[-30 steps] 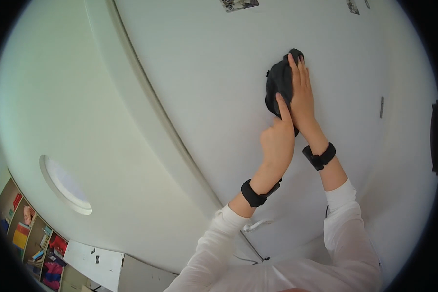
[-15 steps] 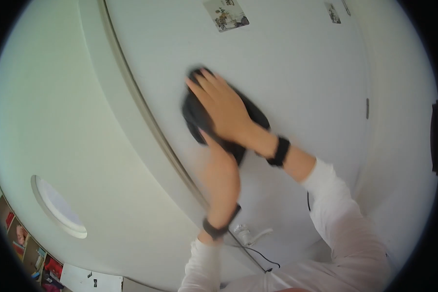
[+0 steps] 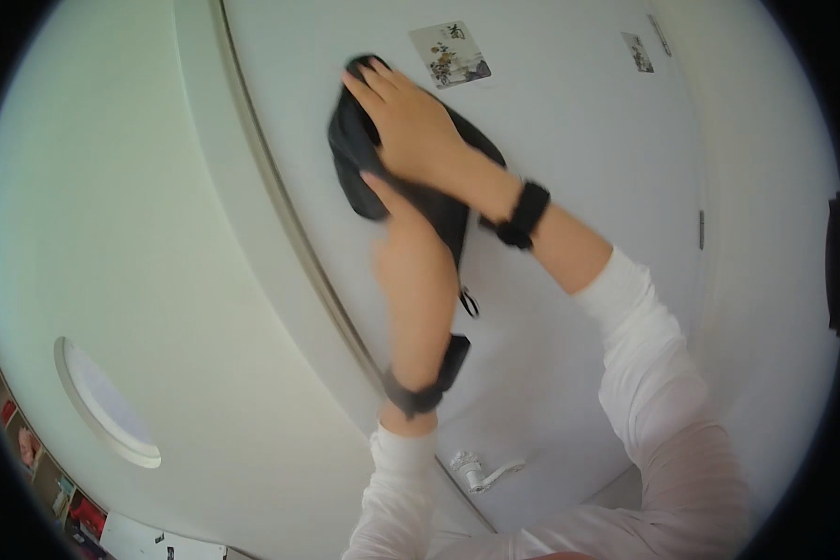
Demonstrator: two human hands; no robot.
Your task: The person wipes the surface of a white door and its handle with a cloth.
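Observation:
A black cloth (image 3: 353, 131) is spread against the upper part of a pale door (image 3: 569, 140), with a small loop (image 3: 469, 301) dangling from its lower corner. My right hand (image 3: 413, 126) lies over the cloth, its long fingers stretched toward the cloth's top end, holding it to the door. Just below, my left hand (image 3: 411, 229) grips the cloth's lower edge. The left thumb shows on top of the cloth, while the other left fingers are hidden by it. Both wrists wear black bands.
A picture card (image 3: 450, 56) is stuck on the door just above the hands, and a smaller card (image 3: 638, 53) sits farther right. The door handle (image 3: 483, 471) is low down. A door frame (image 3: 280, 215) runs along the left. Shelves (image 3: 42, 457) stand at the lower left.
Both hands and the black cloth have moved up the door, closer to the larger card. The small loop and more of the door handle now show.

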